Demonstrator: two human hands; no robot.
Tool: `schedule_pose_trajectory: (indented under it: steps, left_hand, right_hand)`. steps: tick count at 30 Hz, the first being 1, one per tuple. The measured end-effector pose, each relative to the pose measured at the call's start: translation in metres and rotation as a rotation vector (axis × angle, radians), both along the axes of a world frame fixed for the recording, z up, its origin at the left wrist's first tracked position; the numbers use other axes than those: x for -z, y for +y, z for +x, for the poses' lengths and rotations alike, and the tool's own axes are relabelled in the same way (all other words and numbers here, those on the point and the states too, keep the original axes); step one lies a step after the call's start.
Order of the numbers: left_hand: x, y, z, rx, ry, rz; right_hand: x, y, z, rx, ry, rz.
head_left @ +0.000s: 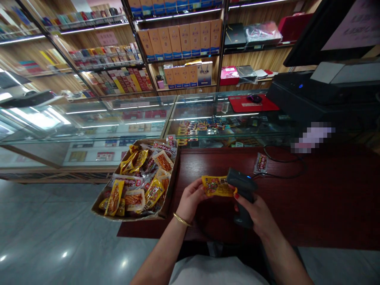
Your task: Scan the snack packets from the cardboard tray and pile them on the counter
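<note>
The left hand (191, 198) pinches the left end of a yellow snack packet (217, 186), fingers closed on its edge, and holds it flat above the dark red counter (326, 206). The right hand (255, 213) is wrapped around the grip of a black barcode scanner (242, 186), whose head sits just at the packet's 3 o'clock edge, touching or nearly touching it; which of the two is hard to tell from this angle. A thin gold bangle (181, 219) circles the left wrist.

At about 9 o'clock from the packet, an open cardboard box (99, 204) rests on the counter's left end, heaped with more snack packets (139, 182) (yellow, orange and clear-fronted ones mixed). At about 1 o'clock lies a single small packet (261, 163) on the counter, beside a black cable (285, 174). Farther off at 12 o'clock runs a glass display case (142, 114), with a red mouse pad (252, 103) on top and shelves of boxed goods (181, 39) behind it.
</note>
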State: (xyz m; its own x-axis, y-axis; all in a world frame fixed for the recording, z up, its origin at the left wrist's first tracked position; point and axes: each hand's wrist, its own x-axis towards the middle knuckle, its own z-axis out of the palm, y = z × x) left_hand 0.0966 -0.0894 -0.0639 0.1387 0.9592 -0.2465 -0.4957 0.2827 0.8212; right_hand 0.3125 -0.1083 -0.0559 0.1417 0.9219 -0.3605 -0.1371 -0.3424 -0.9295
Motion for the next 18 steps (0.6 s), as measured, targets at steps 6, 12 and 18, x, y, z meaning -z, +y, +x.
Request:
schedule_pose_trajectory:
  steps: [6,12,18]
  left_hand:
    - [-0.004,0.001,0.003,0.004,0.018,-0.029]
    - [-0.007,0.002,0.003,0.002,-0.040,-0.064]
    - [-0.008,0.003,0.003,0.015,-0.070,-0.088]
  right_hand:
    - [-0.004,-0.001,0.001,0.017,0.033,-0.023]
    - [-0.006,-0.003,0.005,-0.001,0.194,-0.002]
    - [0.001,-0.003,0.013,-0.018,0.364,0.003]
